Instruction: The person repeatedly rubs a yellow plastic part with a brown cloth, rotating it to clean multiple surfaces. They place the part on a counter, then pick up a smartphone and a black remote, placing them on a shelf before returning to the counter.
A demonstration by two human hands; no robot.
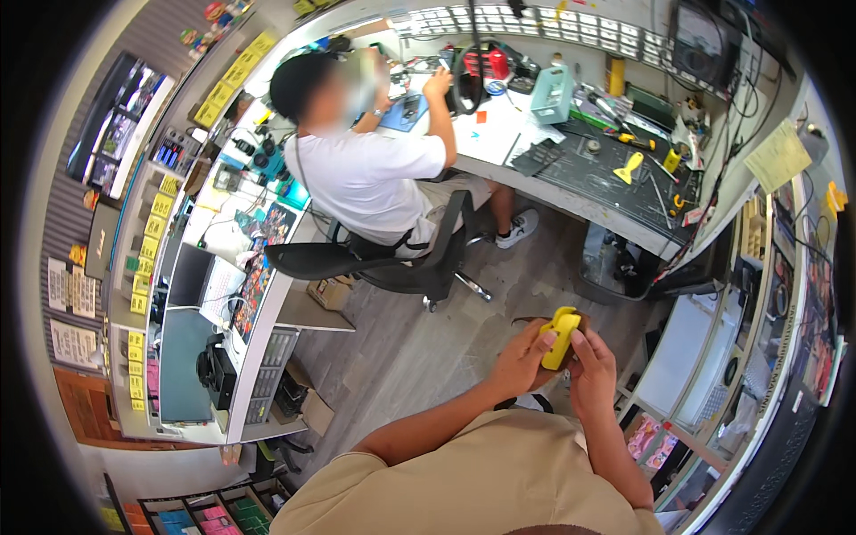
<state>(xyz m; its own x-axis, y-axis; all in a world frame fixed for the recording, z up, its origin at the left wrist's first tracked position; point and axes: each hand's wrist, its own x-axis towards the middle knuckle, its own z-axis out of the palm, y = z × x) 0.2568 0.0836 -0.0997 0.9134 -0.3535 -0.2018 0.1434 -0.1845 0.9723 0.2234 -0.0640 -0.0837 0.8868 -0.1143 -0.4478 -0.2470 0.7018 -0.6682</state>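
In front of my body, low and right of the middle, both hands hold a small yellow plastic thing [561, 338] with a rounded top; I cannot make out its kind. My left hand [520, 359] grips its left side, the thumb pressed near its upper part. On the other side my right hand [592, 364] is closed, its fingertips against the right edge. Something brown shows just behind the yellow thing, too covered to name.
Ahead, a person in a white shirt [366, 178] sits on a black office chair [374, 267] at a workbench. A black mat [615, 160] there bears a yellow scraper [629, 168] and tools. Glass-fronted shelves [695, 357] stand at my right, a laptop [214, 290] on the left counter.
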